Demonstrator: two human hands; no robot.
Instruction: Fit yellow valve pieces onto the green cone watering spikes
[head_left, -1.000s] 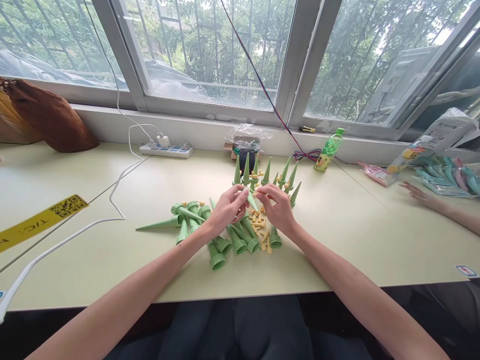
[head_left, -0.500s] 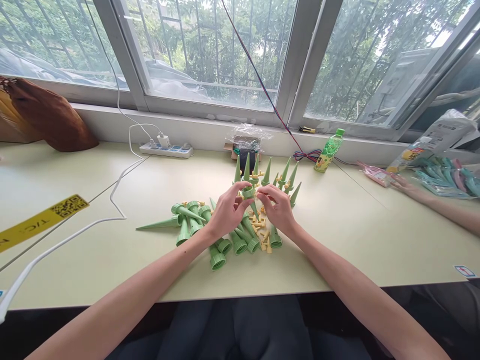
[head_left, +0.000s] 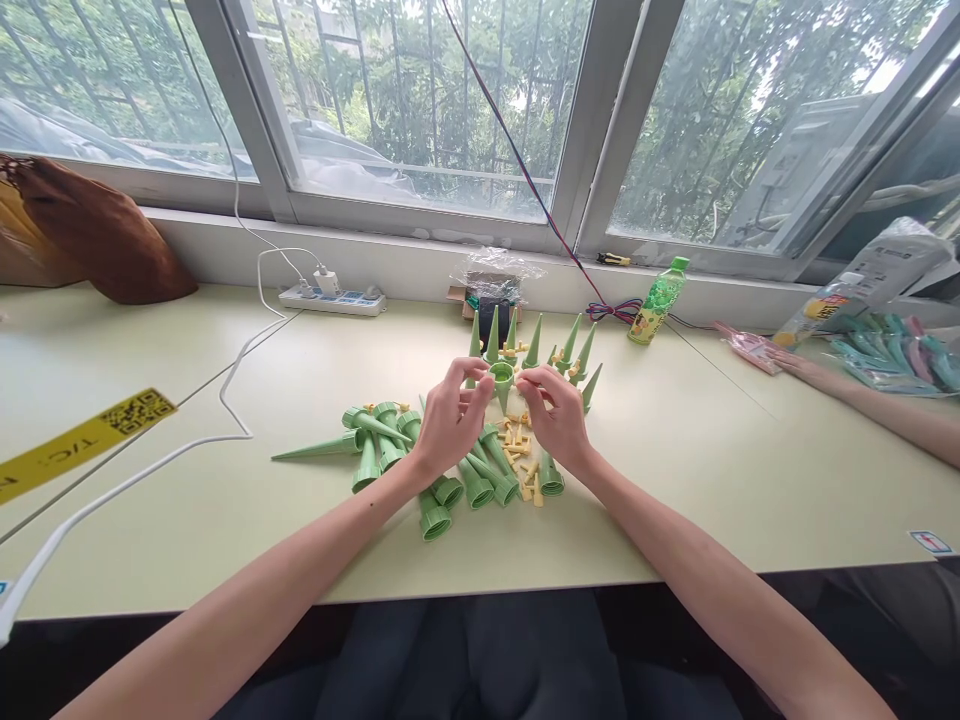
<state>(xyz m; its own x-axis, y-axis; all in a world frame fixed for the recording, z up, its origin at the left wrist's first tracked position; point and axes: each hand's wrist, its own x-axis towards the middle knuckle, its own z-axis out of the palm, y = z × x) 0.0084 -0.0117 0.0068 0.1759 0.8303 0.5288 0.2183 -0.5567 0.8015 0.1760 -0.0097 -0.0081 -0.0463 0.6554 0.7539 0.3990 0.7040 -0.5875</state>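
Note:
My left hand (head_left: 456,412) grips a green plant watering spike (head_left: 502,376) by its wide threaded collar. The collar's open end tilts up toward me and its point is downward. Close beside the collar, my right hand (head_left: 553,408) has thumb and forefinger pinched; whatever is between them is too small to make out. Below my hands lie small yellow valves (head_left: 517,450) in a loose heap. More green spikes (head_left: 435,518) are piled to the left, and one (head_left: 552,478) lies by my right wrist. Several spikes (head_left: 533,342) stand points up behind, with yellow valves on some.
A green-capped drink bottle (head_left: 658,302) and a bundled cable (head_left: 613,312) are at the back right. A small box (head_left: 493,300) with plastic wrap stands behind the spikes. At left are a power strip (head_left: 334,300) and white cable (head_left: 225,390). Another person's arm (head_left: 862,400) rests at far right.
The spike in my left hand has tilted, so its open collar now faces me more. My left fingers have shifted on it, and my right hand has barely moved.

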